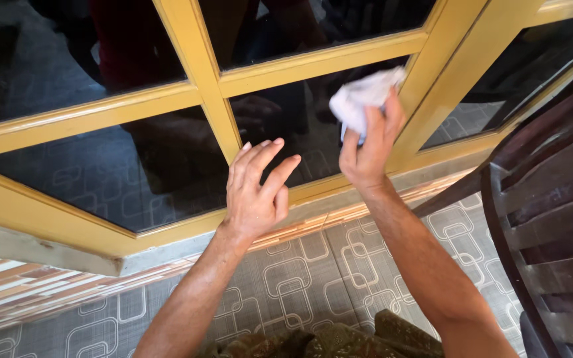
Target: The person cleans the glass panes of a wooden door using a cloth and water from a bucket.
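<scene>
Left of centre, the left hand (254, 192) rests with fingers spread against the dark glass pane (167, 166) of the yellow-framed window (200, 66). Right of it, in the upper middle of the frame, the right hand (366, 149) pinches a crumpled white cloth (361, 98) to the pane's upper right corner. How much of the glass is already wiped cannot be told; the wiping looks underway at that corner.

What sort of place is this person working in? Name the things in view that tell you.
Probably a home, by a door or low window. The yellow wooden frame holds dark glass panes, the floor tiles are patterned, and a dark wooden chair stands at the right.
</scene>
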